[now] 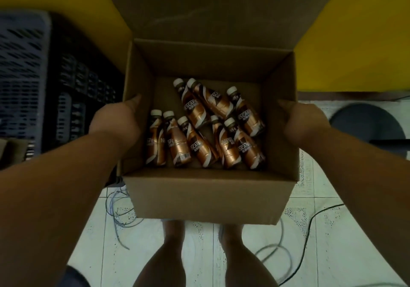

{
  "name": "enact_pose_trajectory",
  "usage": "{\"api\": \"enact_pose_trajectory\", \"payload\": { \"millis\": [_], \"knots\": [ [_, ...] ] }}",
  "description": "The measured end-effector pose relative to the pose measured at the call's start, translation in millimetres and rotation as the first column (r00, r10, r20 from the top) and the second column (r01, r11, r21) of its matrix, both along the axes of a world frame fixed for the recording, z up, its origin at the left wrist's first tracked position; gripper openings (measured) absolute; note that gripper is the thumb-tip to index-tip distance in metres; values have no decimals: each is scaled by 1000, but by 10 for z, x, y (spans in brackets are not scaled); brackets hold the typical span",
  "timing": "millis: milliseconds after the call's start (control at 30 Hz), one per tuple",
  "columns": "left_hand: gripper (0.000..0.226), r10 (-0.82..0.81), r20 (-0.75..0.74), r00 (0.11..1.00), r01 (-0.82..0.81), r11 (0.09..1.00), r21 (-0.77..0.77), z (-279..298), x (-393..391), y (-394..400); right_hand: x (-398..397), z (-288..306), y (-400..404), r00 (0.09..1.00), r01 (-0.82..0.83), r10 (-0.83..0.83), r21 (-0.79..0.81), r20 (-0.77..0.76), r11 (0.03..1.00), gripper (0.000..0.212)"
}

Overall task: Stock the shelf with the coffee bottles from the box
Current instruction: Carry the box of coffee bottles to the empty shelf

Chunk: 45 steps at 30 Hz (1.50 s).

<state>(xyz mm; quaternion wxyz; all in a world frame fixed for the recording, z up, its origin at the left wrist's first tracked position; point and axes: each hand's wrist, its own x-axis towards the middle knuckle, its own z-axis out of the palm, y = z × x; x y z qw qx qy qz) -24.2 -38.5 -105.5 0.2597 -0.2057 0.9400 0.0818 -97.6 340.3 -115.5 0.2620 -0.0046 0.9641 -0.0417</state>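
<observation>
An open cardboard box [206,195] is held up in front of me, above my legs. Several copper-coloured coffee bottles [197,111] with white caps lie on their sides on its floor. My left hand [117,120] presses against the box's left wall from outside. On the opposite wall, my right hand [304,122] grips from outside. The fingers of both hands are hidden behind the cardboard. The box's far flap stands open and upright. No shelf is in view.
Dark plastic crates [33,82] are stacked at the left. A yellow surface [359,42] fills the back. A round dark object [366,126] lies at the right. Loose cables [124,215] trail over the pale tiled floor around my feet.
</observation>
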Motion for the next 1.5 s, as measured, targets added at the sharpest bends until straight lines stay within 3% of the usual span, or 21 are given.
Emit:
{"api": "enact_pose_trajectory", "payload": {
  "millis": [200,400,700,967,1100,1233,1333,1500],
  "knots": [
    [88,-52,24,998,53,998,-34,1326,233,204,342,1366,137,999,-17,17,-3,30,1000,60],
    [91,-135,-33,990,135,991,-26,2858,557,450,966,2944,381,995,94,-93,51,-31,994,57],
    [89,-471,-62,880,470,882,-33,3827,750,623,2426,3931,498,893,439,-433,30,-121,898,56],
    [85,-823,-85,562,820,567,-74,4134,952,1466,4050,4157,651,660,750,-745,27,-97,661,52],
    [80,-922,-93,377,919,384,-83,4218,1379,2210,5056,4124,796,468,883,-880,-9,-83,470,53],
    [81,-980,-108,165,983,173,-65,4161,1904,3011,6068,4094,891,239,968,-968,-63,-71,244,52],
    [82,-993,-119,27,998,33,-53,4093,2332,3639,6784,4035,1019,121,991,-991,-40,-62,124,53],
    [76,-979,-164,-118,993,-120,3,4059,3023,4557,7664,4068,1271,-96,995,-993,-30,-64,-94,54]
  ]
}}
